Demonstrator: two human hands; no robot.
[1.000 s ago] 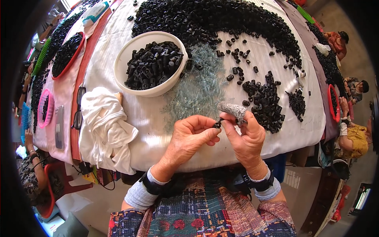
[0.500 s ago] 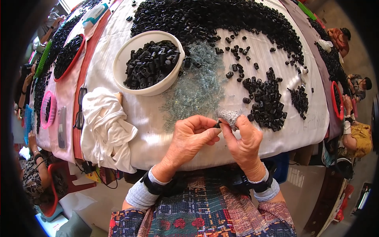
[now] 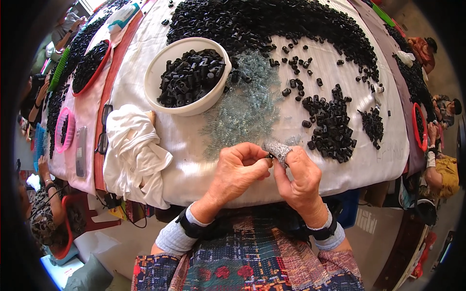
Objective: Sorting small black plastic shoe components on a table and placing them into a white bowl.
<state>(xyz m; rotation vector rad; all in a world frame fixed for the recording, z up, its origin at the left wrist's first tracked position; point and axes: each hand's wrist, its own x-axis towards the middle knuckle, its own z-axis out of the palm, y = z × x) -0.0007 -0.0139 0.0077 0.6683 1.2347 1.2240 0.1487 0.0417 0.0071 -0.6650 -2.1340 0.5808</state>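
Note:
My left hand (image 3: 240,167) pinches a small black plastic piece (image 3: 270,156) between thumb and forefinger, above the near edge of the cloth. Facing it, my right hand (image 3: 300,175) is curled with a grey knitted cover (image 3: 278,151) on its forefinger. That covered finger reaches over to the black piece; whatever lies between it and the thumb is hidden. Just beyond both hands spreads a heap of small pale coiled springs (image 3: 242,114). Right of them lies a pile of short black plastic caps (image 3: 332,126).
A white bowl (image 3: 151,92) full of black parts stands left of the springs. A crumpled white cloth (image 3: 131,150) lies at the near left. A large black heap (image 3: 272,22) covers the far side; a smaller pile of tiny black pieces (image 3: 372,127) is at right. Other people work at both sides.
My right forefinger has swung left over the black piece, and its knitted cover now lies more along the finger. The left hand keeps its pinch. The whole view has shifted slightly.

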